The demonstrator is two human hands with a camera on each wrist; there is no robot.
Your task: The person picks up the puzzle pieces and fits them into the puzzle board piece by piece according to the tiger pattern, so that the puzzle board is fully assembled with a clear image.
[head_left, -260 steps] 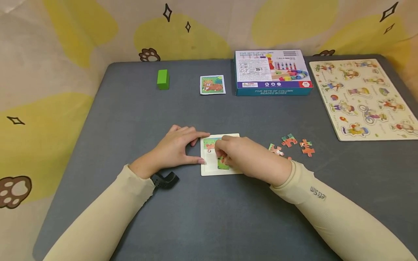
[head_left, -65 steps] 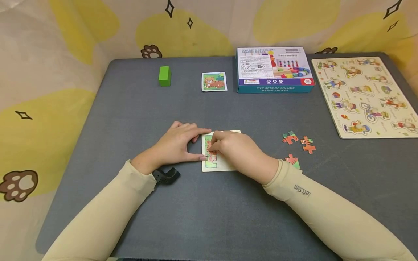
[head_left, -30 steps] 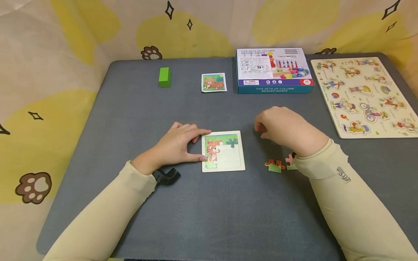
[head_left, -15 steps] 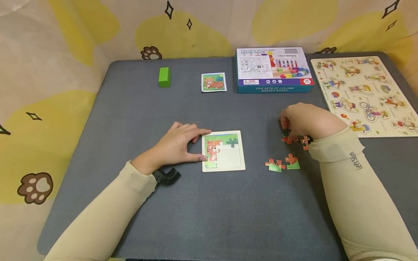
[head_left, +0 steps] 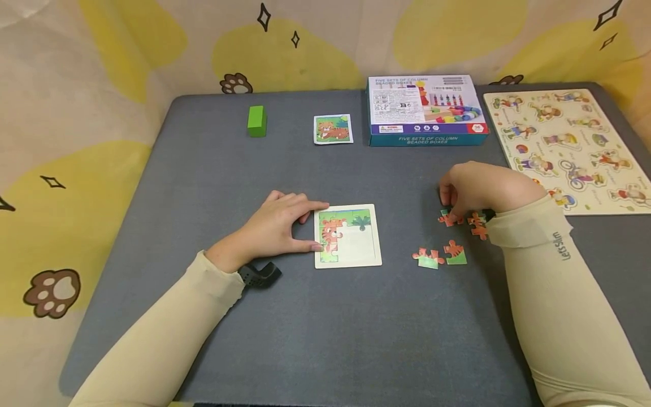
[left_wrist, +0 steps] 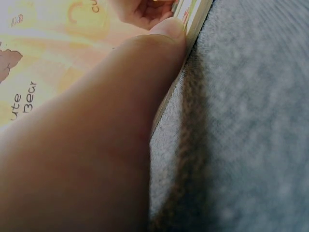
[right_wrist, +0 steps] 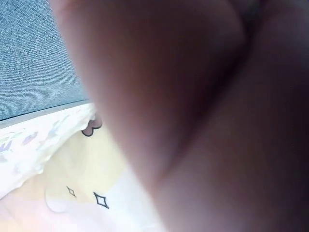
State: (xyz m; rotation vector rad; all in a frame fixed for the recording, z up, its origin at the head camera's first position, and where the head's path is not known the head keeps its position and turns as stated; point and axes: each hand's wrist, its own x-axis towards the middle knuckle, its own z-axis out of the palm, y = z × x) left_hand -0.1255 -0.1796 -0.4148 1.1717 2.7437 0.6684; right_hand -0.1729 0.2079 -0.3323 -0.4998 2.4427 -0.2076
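A square puzzle board point(head_left: 357, 249) lies on the grey table, with tiger pieces along its left side and top. My left hand point(head_left: 277, 226) rests at its left edge, index finger straight at the upper corner and thumb on the side. Over to the right, my right hand point(head_left: 483, 186) bends down with its fingertips pinching an orange and green puzzle piece point(head_left: 445, 219), partly hidden. Another puzzle piece point(head_left: 478, 226) lies beside it, under the wrist. Nearer me are a green-edged piece point(head_left: 429, 258) and a striped piece point(head_left: 455, 252). The right wrist view is mostly dark, blurred hand.
A tiger picture card point(head_left: 333, 129) lies beyond the board, with a green block point(head_left: 256, 121) to its left. At the back stands a beaded-boxes carton point(head_left: 427, 113). A wooden peg board point(head_left: 569, 152) with figures covers the far right, close to the right wrist.
My right hand has left the board, where more tiger pieces now sit, and moved right to the loose pieces. It has barely shifted in the last half second. The left hand stays put.
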